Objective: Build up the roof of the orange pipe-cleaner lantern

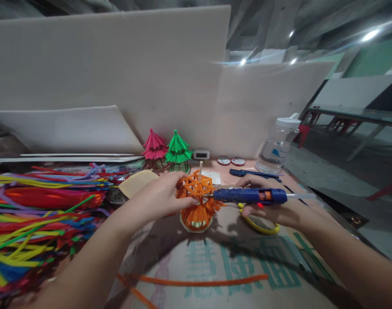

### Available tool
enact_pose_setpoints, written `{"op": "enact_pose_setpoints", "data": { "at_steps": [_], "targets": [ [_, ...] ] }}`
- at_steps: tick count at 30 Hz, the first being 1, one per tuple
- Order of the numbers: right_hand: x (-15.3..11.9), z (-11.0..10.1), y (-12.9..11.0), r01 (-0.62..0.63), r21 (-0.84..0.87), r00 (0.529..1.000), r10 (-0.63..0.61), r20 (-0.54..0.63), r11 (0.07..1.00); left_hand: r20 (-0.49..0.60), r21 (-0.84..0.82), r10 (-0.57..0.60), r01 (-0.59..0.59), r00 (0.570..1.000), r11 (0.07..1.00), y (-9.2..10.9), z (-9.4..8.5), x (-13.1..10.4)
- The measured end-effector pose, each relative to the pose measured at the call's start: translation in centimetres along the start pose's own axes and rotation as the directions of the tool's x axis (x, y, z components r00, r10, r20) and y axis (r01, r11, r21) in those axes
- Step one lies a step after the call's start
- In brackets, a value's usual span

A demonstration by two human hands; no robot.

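Observation:
My left hand (164, 195) is closed around the upper part of an orange pipe-cleaner pavilion (199, 189). A pale stick rises from its top, and its fringed lower tier stands over a light-coloured base (196, 224). With my right hand (273, 210) I grip a blue hot glue gun (244, 195) lying level, its nozzle touching or very close to the orange frame. A clear glue stick (300, 196) sticks out of the gun's back end, and a small red light glows beneath. Below my right hand lies a yellow loop (263, 228). Part of my right fingers is hidden behind the gun.
Loose orange pipe cleaners (202, 283) lie on the cardboard (170, 253) in front. Many coloured pipe cleaners (44, 214) pile up at left. Pink (154, 146) and green (176, 148) pavilions, a small digital clock (201, 154), a dark blue tool (254, 174) and a water bottle (275, 146) stand behind.

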State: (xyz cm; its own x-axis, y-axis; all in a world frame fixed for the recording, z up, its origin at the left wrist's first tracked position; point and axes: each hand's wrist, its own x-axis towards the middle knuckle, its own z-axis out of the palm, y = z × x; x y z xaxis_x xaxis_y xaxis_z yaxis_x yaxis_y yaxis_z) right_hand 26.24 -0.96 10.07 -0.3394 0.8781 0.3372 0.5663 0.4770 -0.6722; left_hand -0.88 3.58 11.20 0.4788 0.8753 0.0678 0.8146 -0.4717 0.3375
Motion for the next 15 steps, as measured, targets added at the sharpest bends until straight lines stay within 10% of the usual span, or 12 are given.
{"op": "enact_pose_setpoints", "data": {
  "at_steps": [15],
  "targets": [
    [-0.04, -0.06, 0.38, -0.028, 0.005, 0.999, 0.028, 0.022, 1.000, 0.021, -0.042, -0.009, 0.010, 1.000, 0.999, 0.01, -0.05, -0.04]
  ]
}}
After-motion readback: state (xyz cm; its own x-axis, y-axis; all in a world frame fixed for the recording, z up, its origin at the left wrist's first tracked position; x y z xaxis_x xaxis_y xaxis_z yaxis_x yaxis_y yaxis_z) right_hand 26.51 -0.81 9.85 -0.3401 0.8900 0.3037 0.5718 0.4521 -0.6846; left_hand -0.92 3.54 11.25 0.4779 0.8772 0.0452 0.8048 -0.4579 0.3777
